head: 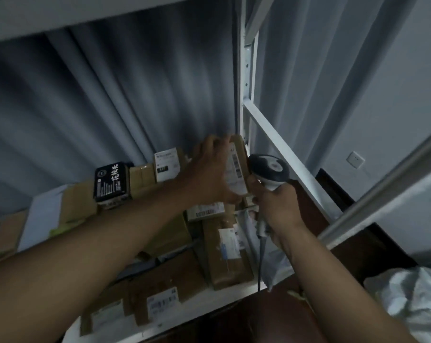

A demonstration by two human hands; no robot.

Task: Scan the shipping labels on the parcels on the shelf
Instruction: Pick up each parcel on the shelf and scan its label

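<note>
Grey curtain (125,95) folds fill the background behind a white metal shelf (249,70), whose upright post and slanted braces run down the right side; past them a pale wall carries a small white switch plate (355,159). White crumpled bedding (417,303) lies at the near right corner.

On the shelf board a crowd of parcels (174,273) sits packed together, mostly brown cardboard boxes with white shipping labels, the nearest ones at the front edge showing barcodes. Farther back on the left stands a black box (111,181) with white printed characters, and just right of it a brown box bearing a white label (167,164).

At the far right end of the shelf, the left hand (209,172) grips a brown parcel (240,154) held upright, fingers curled over its top edge and thumb along its lower end, so that its long shipping label (235,169) faces right. The right hand (276,206) is wrapped round the handle of a barcode scanner (268,169), white and dark grey, whose head sits just beside the label and points at it. A grey cable (261,263) hangs down from the handle past the shelf's front edge.
</note>
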